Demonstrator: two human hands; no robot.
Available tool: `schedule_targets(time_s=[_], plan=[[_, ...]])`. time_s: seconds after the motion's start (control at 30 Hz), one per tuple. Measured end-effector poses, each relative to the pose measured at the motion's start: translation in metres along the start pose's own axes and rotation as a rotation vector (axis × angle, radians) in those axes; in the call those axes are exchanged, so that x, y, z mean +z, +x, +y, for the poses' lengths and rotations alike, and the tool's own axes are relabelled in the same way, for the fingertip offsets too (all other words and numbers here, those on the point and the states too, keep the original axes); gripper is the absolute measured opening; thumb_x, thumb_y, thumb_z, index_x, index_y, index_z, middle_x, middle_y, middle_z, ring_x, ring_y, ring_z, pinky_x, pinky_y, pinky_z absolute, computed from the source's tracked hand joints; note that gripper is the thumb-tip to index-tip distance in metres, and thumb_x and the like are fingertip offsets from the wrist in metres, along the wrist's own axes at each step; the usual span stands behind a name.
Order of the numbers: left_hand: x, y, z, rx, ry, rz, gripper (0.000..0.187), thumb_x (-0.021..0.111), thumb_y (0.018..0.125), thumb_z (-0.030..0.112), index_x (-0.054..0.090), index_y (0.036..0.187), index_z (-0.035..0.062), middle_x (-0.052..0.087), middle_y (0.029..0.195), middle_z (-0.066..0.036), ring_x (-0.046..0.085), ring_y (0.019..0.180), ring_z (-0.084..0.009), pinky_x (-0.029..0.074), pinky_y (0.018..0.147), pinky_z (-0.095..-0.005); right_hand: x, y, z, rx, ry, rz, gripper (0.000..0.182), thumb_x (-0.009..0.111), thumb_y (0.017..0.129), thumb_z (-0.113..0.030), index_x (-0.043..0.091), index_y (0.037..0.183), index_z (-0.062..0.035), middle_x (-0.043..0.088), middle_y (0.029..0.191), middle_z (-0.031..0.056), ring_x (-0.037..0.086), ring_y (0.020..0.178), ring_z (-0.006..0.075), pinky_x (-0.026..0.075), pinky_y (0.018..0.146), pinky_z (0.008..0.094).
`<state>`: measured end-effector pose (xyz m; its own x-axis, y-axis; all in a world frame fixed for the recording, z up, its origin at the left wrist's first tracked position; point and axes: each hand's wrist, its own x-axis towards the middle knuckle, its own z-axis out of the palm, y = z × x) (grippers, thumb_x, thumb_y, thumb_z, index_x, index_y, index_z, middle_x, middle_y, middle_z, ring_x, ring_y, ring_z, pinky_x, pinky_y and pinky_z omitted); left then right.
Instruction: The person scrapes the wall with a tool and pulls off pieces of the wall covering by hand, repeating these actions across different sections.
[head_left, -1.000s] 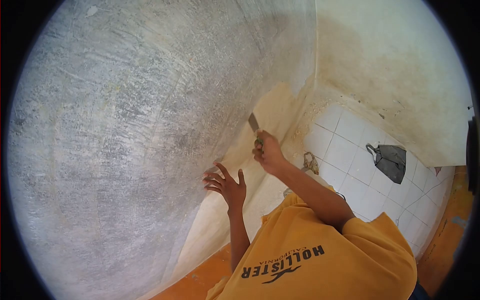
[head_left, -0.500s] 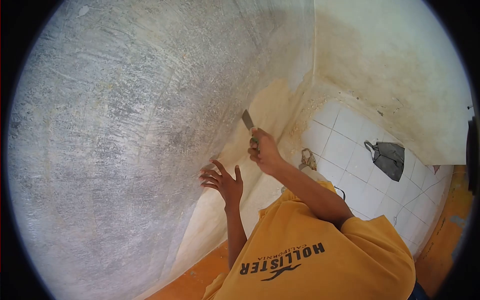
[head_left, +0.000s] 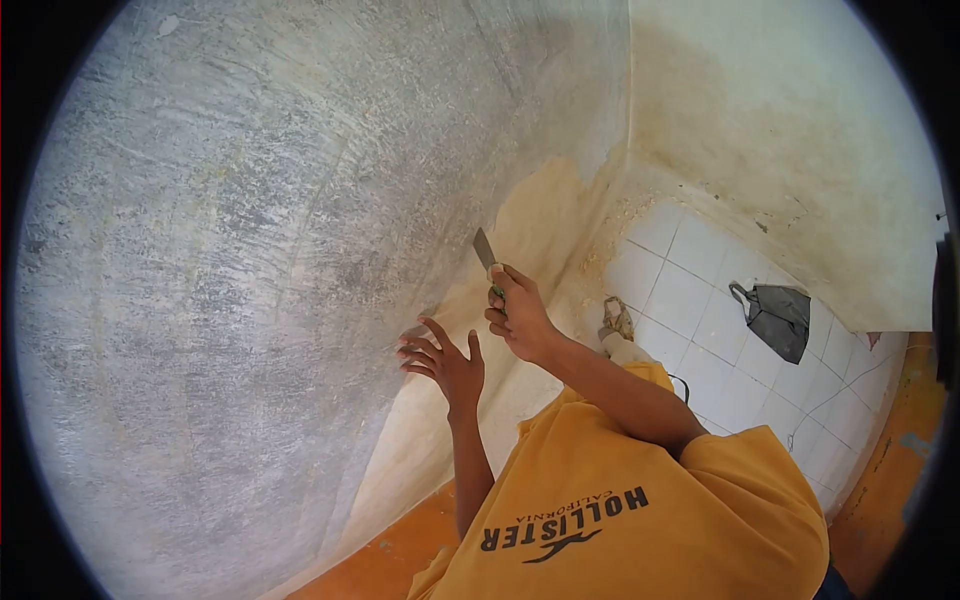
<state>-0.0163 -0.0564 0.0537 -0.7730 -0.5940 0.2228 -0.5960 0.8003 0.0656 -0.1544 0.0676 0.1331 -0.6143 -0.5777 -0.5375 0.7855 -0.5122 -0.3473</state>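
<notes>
My right hand (head_left: 522, 318) is wrapped round the handle of a scraper (head_left: 484, 248). Its flat metal blade points up and to the left, at the wall where the grey, patchy surface (head_left: 250, 250) meets a bare cream strip (head_left: 535, 215). Whether the blade's edge touches the wall is hard to tell. Lower and to the left, my left hand (head_left: 447, 368) is spread open with its fingertips at the wall, near the border of the grey area. It holds nothing.
A second, stained wall (head_left: 770, 120) meets this one at a corner on the right. White floor tiles (head_left: 690, 290) lie below, with a dark grey bag (head_left: 780, 320) and a thin cord on them. Crumbled debris (head_left: 610, 235) runs along the wall's foot. An orange surface (head_left: 405, 545) shows at the bottom.
My right hand and the scraper have shifted slightly left and down along the wall. My left hand has stayed nearly in place.
</notes>
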Motion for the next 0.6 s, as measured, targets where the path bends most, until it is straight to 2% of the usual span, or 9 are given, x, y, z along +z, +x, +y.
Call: schedule_targets(time_s=[0.07,0.27,0.37,0.5,0.6], plan=[[0.0,-0.001,-0.004,0.003,0.0,0.006,0.095,0.054,0.1,0.057,0.004,0.166,0.0086,-0.006,0.161,-0.044,-0.004,0.144,-0.071,0.0,0.113,-0.0789,-0.009,0.014,0.003,-0.054,-0.002,0.002,0.017,0.052,0.107,-0.028,0.049,0.094,-0.0173,0.04,0.068,-0.0042,0.028,0.046,0.0069,0.021,0.038,0.0246],[0.0,0.0,-0.001,0.004,-0.003,0.026,0.094,0.054,0.101,0.057,0.006,0.166,0.0097,-0.003,0.162,-0.044,-0.003,0.145,-0.0703,-0.001,0.114,-0.0778,0.007,-0.017,0.001,0.027,-0.045,-0.059,0.019,0.051,0.106,-0.027,0.045,0.092,-0.0155,0.039,0.067,-0.0034,0.029,0.047,0.0067,0.021,0.041,0.026],[-0.001,-0.008,-0.004,0.007,-0.013,0.024,0.094,0.054,0.101,0.057,0.006,0.166,0.0096,-0.003,0.162,-0.044,-0.003,0.145,-0.07,0.0,0.114,-0.0775,-0.029,0.041,0.001,-0.009,0.035,0.043,0.02,0.052,0.106,-0.027,0.044,0.092,-0.015,0.04,0.068,-0.0032,0.028,0.047,0.0072,0.021,0.041,0.0263],[0.0,-0.003,-0.004,0.013,0.001,0.011,0.093,0.053,0.101,0.057,0.007,0.166,0.0095,-0.002,0.162,-0.044,-0.002,0.145,-0.07,0.0,0.114,-0.0775,0.006,-0.018,0.007,0.091,-0.004,-0.05,0.017,0.054,0.107,-0.029,0.05,0.094,-0.0184,0.041,0.067,-0.0038,0.026,0.044,0.0075,0.02,0.038,0.0242],[0.001,-0.002,-0.004,0.011,0.013,0.026,0.093,0.053,0.101,0.057,0.007,0.166,0.0092,-0.001,0.161,-0.044,-0.001,0.145,-0.0705,0.0,0.114,-0.0779,-0.008,-0.001,0.008,0.043,-0.009,-0.043,0.016,0.054,0.107,-0.029,0.05,0.095,-0.0187,0.041,0.067,-0.0041,0.027,0.044,0.0074,0.02,0.038,0.024]])
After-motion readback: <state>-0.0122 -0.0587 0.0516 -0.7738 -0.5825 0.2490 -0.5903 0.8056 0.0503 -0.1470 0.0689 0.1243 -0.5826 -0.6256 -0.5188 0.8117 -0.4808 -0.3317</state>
